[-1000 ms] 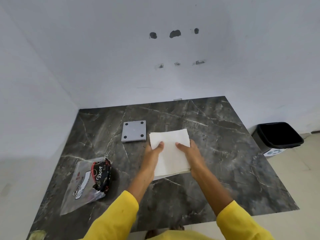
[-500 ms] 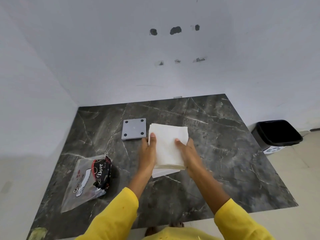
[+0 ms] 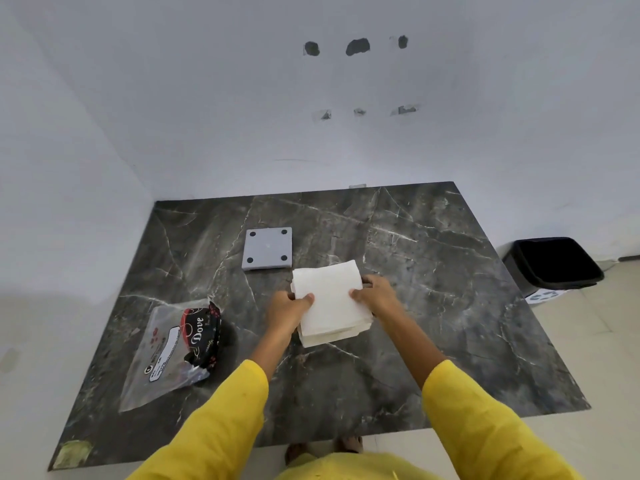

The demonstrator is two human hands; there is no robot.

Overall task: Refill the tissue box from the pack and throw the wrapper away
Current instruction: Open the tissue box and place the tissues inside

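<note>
Dark marble table (image 3: 433,306), white corner walls. Both hands, left hand (image 3: 289,308) and right hand (image 3: 375,294), grip white tissue stack (image 3: 330,303) (layered, square) near grey plate (image 3: 267,248).

1. Tissue stack (image 3: 329,303) sits mid-table (image 3: 433,306), gripped between left hand (image 3: 289,306) and right hand (image 3: 377,294).
2. Square plate (image 3: 267,248) lies just behind-left of the stack.
3. Wrapper (image 3: 173,351) lies at the left, well apart.
4. Bin (image 3: 554,265) stands on the floor, right of the table.

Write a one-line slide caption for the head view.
Both hands, left hand and right hand, grip a white tissue stack over the marble table; empty wrapper lies left.
</note>
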